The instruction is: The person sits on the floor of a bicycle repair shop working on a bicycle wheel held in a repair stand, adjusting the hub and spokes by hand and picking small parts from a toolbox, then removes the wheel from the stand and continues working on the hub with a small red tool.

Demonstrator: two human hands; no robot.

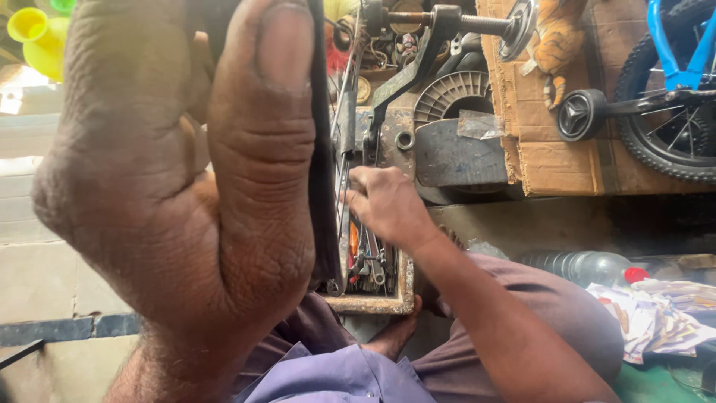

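My left hand fills the left half of the view, very close to the camera. It grips the black tyre of a bicycle wheel that stands upright, with thin spokes showing just beside it. My right hand reaches down into a rusty metal toolbox, fingers curled over the spanners and other tools inside. Whether it holds one of them is hidden by the back of the hand.
A black crank arm with a pedal axle lies beyond the toolbox. Right of it are cardboard, a blue child's bicycle with a training wheel, a plastic bottle and crumpled papers. Yellow funnels sit top left.
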